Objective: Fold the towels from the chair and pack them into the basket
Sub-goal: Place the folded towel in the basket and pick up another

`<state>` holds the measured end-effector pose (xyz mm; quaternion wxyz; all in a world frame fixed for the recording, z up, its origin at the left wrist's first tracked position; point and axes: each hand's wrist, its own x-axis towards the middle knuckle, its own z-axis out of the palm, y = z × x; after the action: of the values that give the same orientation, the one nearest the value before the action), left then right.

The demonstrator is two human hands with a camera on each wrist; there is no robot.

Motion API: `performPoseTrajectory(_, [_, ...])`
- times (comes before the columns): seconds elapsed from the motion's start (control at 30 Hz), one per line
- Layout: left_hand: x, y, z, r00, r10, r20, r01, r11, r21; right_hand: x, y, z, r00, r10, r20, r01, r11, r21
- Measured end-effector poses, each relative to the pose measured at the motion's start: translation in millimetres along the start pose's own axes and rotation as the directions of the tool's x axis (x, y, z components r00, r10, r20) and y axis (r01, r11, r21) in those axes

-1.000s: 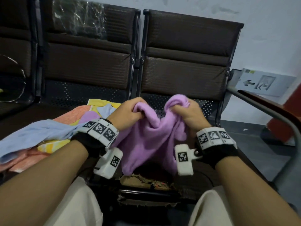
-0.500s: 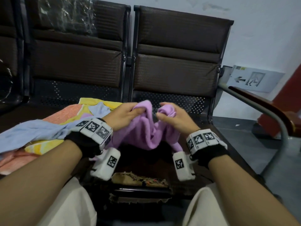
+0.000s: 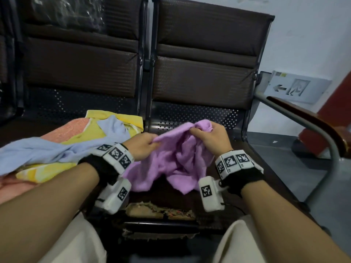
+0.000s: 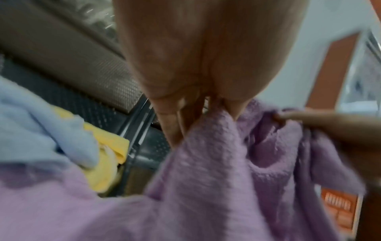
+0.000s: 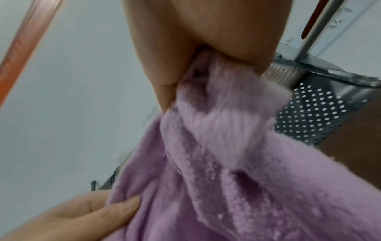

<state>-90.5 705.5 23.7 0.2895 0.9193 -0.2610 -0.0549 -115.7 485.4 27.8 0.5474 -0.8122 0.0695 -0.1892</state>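
Left hand (image 3: 143,147) pinching the fluffy lilac towel (image 3: 176,160) at its edge, right hand (image 3: 210,138) clenched round a bunched corner at 2 o'clock. Towel sagging onto dark brown chair seat (image 3: 245,149). Pale blue, yellow, orange towels (image 3: 62,147) heaped at 9 o'clock.

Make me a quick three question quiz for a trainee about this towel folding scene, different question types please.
1. True or false: both hands grip the purple towel.
2. Which towel lies on top of the pile on the neighbouring seat? A) light blue B) green C) black
3. Fill in: the towel's lower part hangs over the ___ of the chair.

Key: 1 true, left hand and right hand each pinch its upper edge. 2 A, the light blue towel. 3 seat.
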Motion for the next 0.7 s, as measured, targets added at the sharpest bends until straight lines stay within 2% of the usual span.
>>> performPoseTrajectory(0.07, [-1, -11, 3, 0.997, -0.032, 0.07, 0.024, 0.994, 0.104, 2, 9, 3, 0.998, 0.011, 0.056, -0.005, 0.994, -0.107])
performPoseTrajectory(0.2, [5, -15, 1, 0.998, -0.047, -0.049, 0.049, 0.998, 0.048, 5, 13, 7, 0.983, 0.003, 0.181, 0.049, 0.958, -0.283])
performPoseTrajectory(0.3, [12, -12, -1, 0.989, -0.01, -0.146, -0.007, 0.993, -0.12, 4, 11, 8, 0.979, -0.048, 0.196, 0.132, 0.889, -0.439])
performPoseTrajectory(0.4, [17, -5, -2, 0.979, -0.014, -0.205, -0.064, 0.927, -0.369, 4, 8, 9, 0.976, -0.086, 0.202, 0.183, 0.83, -0.528])
performPoseTrajectory(0.5, [22, -1, -3, 0.969, -0.033, -0.247, -0.088, 0.882, -0.463, 5, 3, 7, 0.981, 0.053, 0.187, 0.077, 0.779, -0.623])
performPoseTrajectory(0.6, [22, 0, -6, 0.977, -0.041, -0.211, -0.071, 0.865, -0.498, 5, 2, 5, 0.943, 0.194, 0.272, 0.043, 0.736, -0.676])
performPoseTrajectory(0.63, [22, -1, -7, 0.981, -0.05, -0.186, -0.053, 0.86, -0.507, 4, 2, 5, 0.921, 0.239, 0.308, 0.02, 0.76, -0.65])
performPoseTrajectory(0.7, [21, -3, -6, 0.988, -0.073, -0.136, -0.008, 0.856, -0.517, 1, -1, 7, 0.894, 0.28, 0.351, -0.078, 0.867, -0.493])
